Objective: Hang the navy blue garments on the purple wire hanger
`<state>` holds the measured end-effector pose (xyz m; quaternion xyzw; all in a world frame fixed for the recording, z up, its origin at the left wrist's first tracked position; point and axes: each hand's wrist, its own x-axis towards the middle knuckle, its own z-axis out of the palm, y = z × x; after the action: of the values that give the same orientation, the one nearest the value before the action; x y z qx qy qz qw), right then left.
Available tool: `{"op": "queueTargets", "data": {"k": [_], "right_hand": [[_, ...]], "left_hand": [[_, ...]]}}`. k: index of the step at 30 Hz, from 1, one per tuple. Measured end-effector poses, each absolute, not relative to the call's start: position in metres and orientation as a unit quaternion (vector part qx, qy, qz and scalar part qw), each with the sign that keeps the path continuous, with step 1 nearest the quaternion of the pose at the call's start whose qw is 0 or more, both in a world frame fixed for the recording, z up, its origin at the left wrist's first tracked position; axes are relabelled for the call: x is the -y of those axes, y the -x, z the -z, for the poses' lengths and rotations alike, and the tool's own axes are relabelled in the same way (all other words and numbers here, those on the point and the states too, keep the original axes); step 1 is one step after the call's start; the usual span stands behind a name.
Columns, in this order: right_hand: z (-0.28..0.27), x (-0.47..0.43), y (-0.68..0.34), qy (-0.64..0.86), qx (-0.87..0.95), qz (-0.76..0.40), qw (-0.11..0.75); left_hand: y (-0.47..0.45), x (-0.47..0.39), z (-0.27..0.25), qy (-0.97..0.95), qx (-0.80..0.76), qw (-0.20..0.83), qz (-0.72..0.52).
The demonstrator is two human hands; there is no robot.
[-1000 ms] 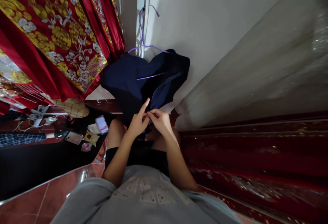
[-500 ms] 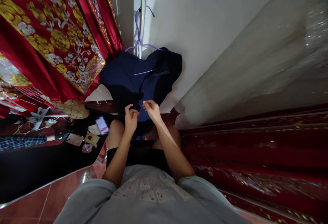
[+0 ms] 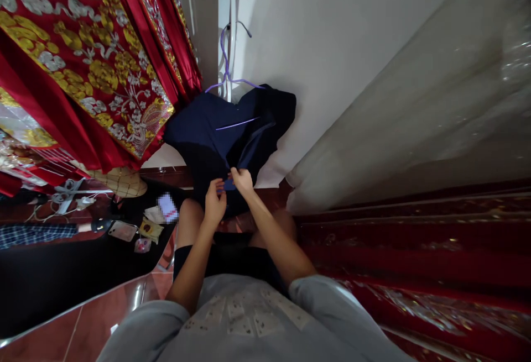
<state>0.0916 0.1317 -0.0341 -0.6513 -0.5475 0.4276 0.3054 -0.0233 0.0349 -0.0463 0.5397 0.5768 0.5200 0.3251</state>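
Observation:
A dark navy shirt (image 3: 232,121) hangs in front of me on a purple clothes hanger (image 3: 226,72), its front parted below the neckline. With fingers pinched together, my right hand (image 3: 242,181) grips the shirt's front edge low down. My left hand (image 3: 215,202) is just left of it and slightly nearer me, its fingers curled on the fabric at the lower front. A bluer patch of cloth shows between the two hands. What lies under the fingertips is too small to make out.
Red cloths with gold and silver embroidery (image 3: 120,69) hang at the left. A black table (image 3: 83,268) holds a phone (image 3: 123,231) and small packets (image 3: 150,230). Another person's plaid-clad leg (image 3: 39,235) shows at far left. Plastic-covered material (image 3: 373,130) and red fabric (image 3: 415,246) are on the right.
My hands have come closer to the shirt's lower front. The right one has closed on the front edge, which is pulled outward, and the left fingers have curled in onto the cloth.

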Motion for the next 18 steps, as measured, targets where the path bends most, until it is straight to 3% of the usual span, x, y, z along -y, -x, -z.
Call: {"op": "queueTargets", "data": {"k": [8, 14, 18], "right_hand": [[0.018, -0.055, -0.105, 0.536, 0.490, -0.517, 0.453], [-0.012, -0.050, -0.105, 0.448, 0.472, -0.610, 0.453], [-0.054, -0.079, -0.109, 0.425, 0.435, -0.605, 0.513]], "left_hand": [[0.007, -0.044, 0.042, -0.599, -0.531, 0.271, -0.535], [0.008, -0.031, 0.032, -0.597, -0.532, 0.242, -0.549], [0.010, -0.032, 0.037, -0.637, -0.526, 0.214, -0.521]]}}
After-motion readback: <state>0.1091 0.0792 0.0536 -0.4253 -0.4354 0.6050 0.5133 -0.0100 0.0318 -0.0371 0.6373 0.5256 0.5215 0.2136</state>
